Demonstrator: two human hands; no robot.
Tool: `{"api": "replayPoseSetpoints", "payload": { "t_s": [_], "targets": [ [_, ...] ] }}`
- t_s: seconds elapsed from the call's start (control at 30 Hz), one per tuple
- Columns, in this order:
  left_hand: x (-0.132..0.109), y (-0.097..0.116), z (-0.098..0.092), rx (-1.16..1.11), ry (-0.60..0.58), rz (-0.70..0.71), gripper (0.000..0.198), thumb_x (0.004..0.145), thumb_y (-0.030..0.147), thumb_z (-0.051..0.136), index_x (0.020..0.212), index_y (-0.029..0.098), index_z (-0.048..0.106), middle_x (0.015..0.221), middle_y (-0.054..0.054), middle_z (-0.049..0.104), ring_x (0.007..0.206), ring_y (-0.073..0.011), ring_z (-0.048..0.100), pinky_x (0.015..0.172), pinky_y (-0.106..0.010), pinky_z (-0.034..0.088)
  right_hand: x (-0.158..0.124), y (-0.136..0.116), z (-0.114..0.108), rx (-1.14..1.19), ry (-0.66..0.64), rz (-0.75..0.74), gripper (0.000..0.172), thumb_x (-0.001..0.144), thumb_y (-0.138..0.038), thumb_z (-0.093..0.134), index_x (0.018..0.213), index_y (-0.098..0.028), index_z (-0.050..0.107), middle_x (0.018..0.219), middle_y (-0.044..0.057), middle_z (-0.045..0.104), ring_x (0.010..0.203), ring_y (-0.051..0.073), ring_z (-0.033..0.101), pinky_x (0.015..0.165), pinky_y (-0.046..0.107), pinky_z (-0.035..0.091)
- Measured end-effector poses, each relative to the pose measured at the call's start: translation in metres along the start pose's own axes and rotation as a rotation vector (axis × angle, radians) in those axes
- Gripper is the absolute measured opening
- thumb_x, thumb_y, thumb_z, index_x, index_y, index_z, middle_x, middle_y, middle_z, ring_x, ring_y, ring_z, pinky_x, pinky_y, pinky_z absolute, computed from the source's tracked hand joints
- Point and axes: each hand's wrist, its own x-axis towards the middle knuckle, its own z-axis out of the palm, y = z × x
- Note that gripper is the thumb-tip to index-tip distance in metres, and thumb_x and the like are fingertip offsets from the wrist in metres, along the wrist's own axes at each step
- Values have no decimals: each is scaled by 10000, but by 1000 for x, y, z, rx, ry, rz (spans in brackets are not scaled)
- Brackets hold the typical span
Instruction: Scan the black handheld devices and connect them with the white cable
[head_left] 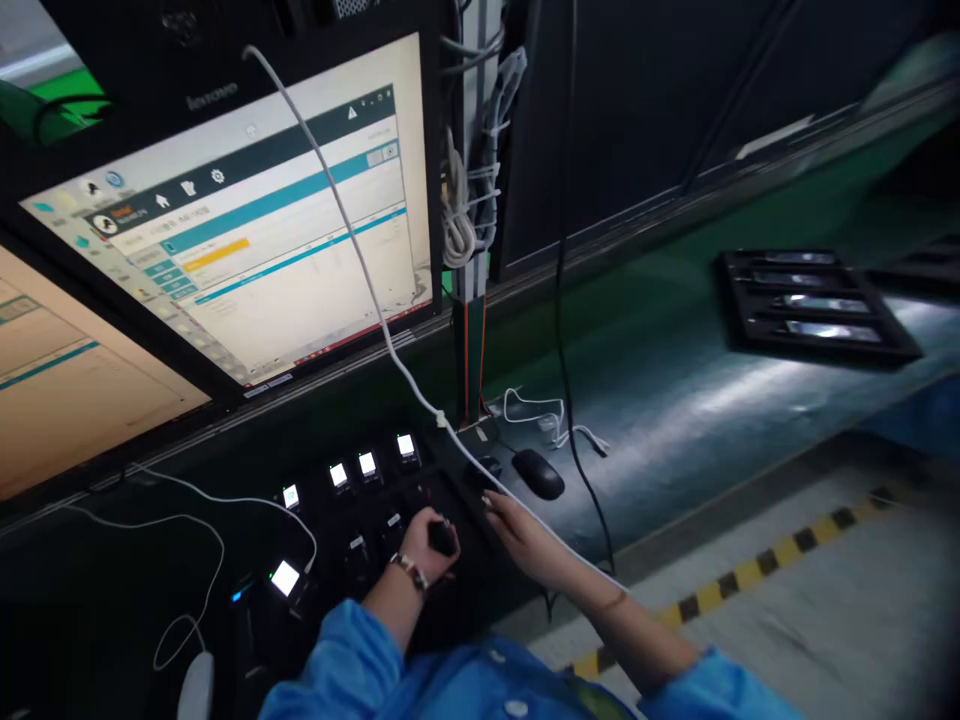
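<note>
Monitors [300, 290] are ranged along the back of the green-topped bench [675, 425], and one lit screen is crossed by a white cable [345, 215], slung down past the post [472, 350] and alongside the right hand [529, 540] to its forearm. A small dark device [442, 538] is held in the left hand [429, 548], with the fingers curled snugly around it, above the dark work area [465, 570] at the bench's near edge. The right hand is raised just beside it, fingers drawn together near the cable; whether anything is gripped there cannot be told.

Beyond the left hand, four small devices with lit screens [367, 464] are set out in an uneven row; another lit device [285, 578] is placed nearer, to the left, where a thin white lead [247, 500] is run to it. Two unlit devices [358, 546] are seen between the row and the left wrist. Past the right hand, the space is taken up by a black mouse [538, 474], a tangled white cord [551, 428] and a hanging black cable [561, 300]. Well apart, farther right, four items are carried in a black tray [739, 335].
</note>
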Motion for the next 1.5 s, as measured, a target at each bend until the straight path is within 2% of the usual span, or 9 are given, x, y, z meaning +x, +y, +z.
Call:
{"api": "replayPoseSetpoints", "payload": {
  "t_s": [0.13, 0.23, 0.37, 0.5, 0.9, 1.07, 1.2, 1.37, 1.5],
  "targets": [
    [-60, 1, -50, -345, -354, -75, 518, 586, 301, 488, 1053, 106, 602, 947, -103, 619, 863, -159, 593, 763, -290, 485, -36, -38, 4, 144, -132, -209, 351, 953, -309, 342, 1036, -186, 661, 840, 63, 683, 789, 177, 645, 734, 289, 498],
    [-95, -7, -76, -424, -480, -131, 604, 589, 316, 526, 1161, 126, 568, 934, -89, 607, 839, -145, 579, 726, -260, 470, -48, -66, 13, 103, -127, -312, 349, 959, -340, 395, 910, -189, 705, 727, 48, 657, 688, 156, 617, 650, 263, 467],
    [-112, -24, -100, -409, -630, -134, 581, 603, 374, 608, 1140, 158, 569, 817, -35, 596, 685, -98, 567, 619, -202, 454, -56, -94, 30, 56, -94, -392, 319, 956, -273, 420, 900, -189, 722, 752, 56, 680, 704, 148, 619, 655, 252, 464],
    [-114, -40, -121, -442, -777, -44, 481, 680, 462, 590, 1048, 153, 614, 760, -40, 627, 631, -133, 602, 550, -222, 453, -64, -115, 41, 18, -185, -422, 277, 932, -186, 450, 888, -196, 723, 807, 50, 698, 749, 143, 630, 692, 243, 456],
    [-121, -54, -140, -394, -502, 36, 417, 717, 487, 650, 1002, 183, 616, 661, -28, 663, 568, -181, 639, 543, -269, 451, -72, -134, 60, -282, -302, -418, 177, 820, -77, 543, 802, -163, 697, 770, 58, 689, 712, 166, 617, 651, 267, 401],
    [-118, -52, -136, -349, -464, -7, 602, 644, 656, 681, 998, 173, 622, 645, -37, 674, 606, -220, 667, 566, -305, 482, -67, -125, 61, -146, -367, -452, 244, 859, -80, 492, 782, -179, 702, 786, 41, 695, 732, 149, 622, 658, 239, 407],
    [-113, -49, -131, -318, -504, -1, 659, 698, 703, 603, 1038, 139, 615, 736, -75, 702, 715, -242, 688, 635, -339, 513, -64, -113, 64, -123, -323, -486, 250, 858, -70, 476, 791, -164, 699, 768, 52, 693, 730, 151, 622, 669, 242, 414],
    [-85, -45, -117, -192, -482, -49, 709, 729, 713, 552, 1078, 97, 601, 759, -105, 699, 651, -224, 669, 587, -324, 504, -52, -82, 67, -118, -322, -518, 290, 855, -74, 448, 748, -175, 698, 731, 53, 688, 717, 146, 630, 668, 236, 431],
    [-33, -40, -81, 19, -262, 4, 544, 778, 556, 615, 1127, 143, 561, 827, -75, 686, 700, -186, 655, 678, -341, 518, -14, -35, 59, -334, -403, -335, 301, 829, -47, 456, 841, -176, 728, 820, 78, 723, 802, 173, 656, 762, 259, 465]
  ]
}}
